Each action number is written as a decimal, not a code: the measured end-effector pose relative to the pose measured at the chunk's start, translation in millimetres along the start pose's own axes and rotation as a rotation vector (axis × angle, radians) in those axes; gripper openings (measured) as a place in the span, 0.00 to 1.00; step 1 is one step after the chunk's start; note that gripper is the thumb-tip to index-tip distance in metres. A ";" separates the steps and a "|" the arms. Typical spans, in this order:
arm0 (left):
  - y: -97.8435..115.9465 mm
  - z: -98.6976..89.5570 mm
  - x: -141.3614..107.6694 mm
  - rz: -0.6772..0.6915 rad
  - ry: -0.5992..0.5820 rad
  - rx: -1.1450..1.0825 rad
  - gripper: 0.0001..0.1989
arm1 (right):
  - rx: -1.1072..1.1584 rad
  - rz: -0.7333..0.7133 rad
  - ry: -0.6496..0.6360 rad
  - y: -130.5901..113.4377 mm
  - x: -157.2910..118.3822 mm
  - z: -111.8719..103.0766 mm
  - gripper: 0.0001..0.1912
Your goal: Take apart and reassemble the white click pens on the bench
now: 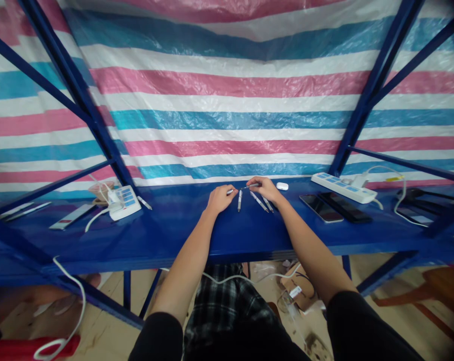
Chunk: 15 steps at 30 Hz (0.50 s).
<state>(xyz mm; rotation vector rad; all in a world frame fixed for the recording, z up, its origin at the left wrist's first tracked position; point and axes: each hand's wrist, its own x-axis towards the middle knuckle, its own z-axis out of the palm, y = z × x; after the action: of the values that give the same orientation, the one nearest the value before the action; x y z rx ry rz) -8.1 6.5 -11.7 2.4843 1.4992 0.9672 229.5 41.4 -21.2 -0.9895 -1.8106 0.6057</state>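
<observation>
Near the back edge of the blue table [227,233], my left hand [219,198] is closed, with a white pen piece [230,191] poking out between thumb and finger. My right hand [265,189] pinches another pen piece [253,185], level with the first. A thin dark tip shows in the gap between the two pieces; whether they touch is too small to tell. One white pen [239,201] lies just below the gap, between my hands. Under my right hand are two more pens, a left one [259,202] and a right one [268,203], the latter partly hidden by the fingers.
A white earbud case [282,186] sits right of my right hand. Farther right are two phones [322,208] and a power strip [343,188]. On the left lie another power strip [124,202], a pen [144,202] and a flat phone-like slab [71,216]. Blue metal posts [356,108] frame the table.
</observation>
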 end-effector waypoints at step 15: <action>-1.7 1.9 0.8 -0.006 0.024 -0.077 0.14 | -0.026 -0.049 0.016 -3.8 -0.7 3.4 0.12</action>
<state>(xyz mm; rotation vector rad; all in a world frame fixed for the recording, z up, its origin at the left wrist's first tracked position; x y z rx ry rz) -8.1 8.5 -13.5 2.4230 1.4465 1.0373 225.2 38.8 -20.1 -0.9622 -1.8279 0.5439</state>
